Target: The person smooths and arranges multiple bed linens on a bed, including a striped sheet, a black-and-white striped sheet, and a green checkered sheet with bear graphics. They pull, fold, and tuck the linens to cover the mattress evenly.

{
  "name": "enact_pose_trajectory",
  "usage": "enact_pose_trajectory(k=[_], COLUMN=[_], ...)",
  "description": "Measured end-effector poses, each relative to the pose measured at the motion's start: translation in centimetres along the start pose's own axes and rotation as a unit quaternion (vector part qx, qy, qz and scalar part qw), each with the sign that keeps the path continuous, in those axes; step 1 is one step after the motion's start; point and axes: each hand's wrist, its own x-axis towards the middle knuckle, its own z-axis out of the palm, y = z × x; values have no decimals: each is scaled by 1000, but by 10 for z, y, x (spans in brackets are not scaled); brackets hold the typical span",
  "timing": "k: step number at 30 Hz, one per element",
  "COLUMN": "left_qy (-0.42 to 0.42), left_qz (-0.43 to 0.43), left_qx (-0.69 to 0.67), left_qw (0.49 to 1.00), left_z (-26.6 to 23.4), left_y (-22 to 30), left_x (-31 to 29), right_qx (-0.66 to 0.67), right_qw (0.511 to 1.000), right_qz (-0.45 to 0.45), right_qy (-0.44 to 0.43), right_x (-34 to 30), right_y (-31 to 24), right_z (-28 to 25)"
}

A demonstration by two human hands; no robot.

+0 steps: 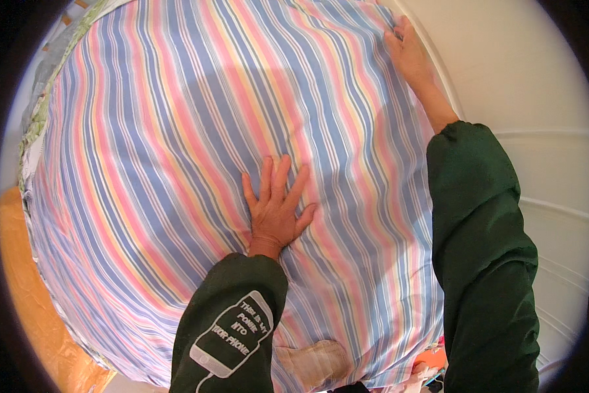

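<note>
White lettering (243, 322) marks the left sleeve (238, 278). The striped sheet (157, 170) fills mid-frame, running top to bottom — left hand (276, 211) spread flat, right hand (411, 57) half-curled, upper right — grip unclear.

White block capitals (247, 323) stand in four slanting lines on the dark green left sleeve (229, 327), framed by a white plug-shaped outline (231, 336). A printed white cord (204, 380) trails from the outline's lower end toward the bottom of the view.
</note>
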Motion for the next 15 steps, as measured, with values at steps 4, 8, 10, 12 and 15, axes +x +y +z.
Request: enact_pose_trajectory(k=[4, 8, 10, 12, 15], left_qy=[6, 39, 51, 67, 84], left_qz=[15, 27, 31, 34, 42], left_qx=[2, 20, 35, 60, 73], left_qw=[1000, 999, 998, 995, 993], left_z=[3, 6, 9, 15, 24], left_y=[-2, -1, 0, -1, -6], left_x=[-1, -1, -2, -5, -9], right_qx=[-29, -146, -146, -119, -115], right_qw=[993, 975, 977, 986, 990], right_qz=[-115, -122, -121, -80, -82], right_qy=[10, -117, -101, -81, 10], right_x=[-75, -174, -188, -191, -208], right_y=[-28, -27, -13, -4, -10], right_z=[-35, -58, -65, -68, -75])
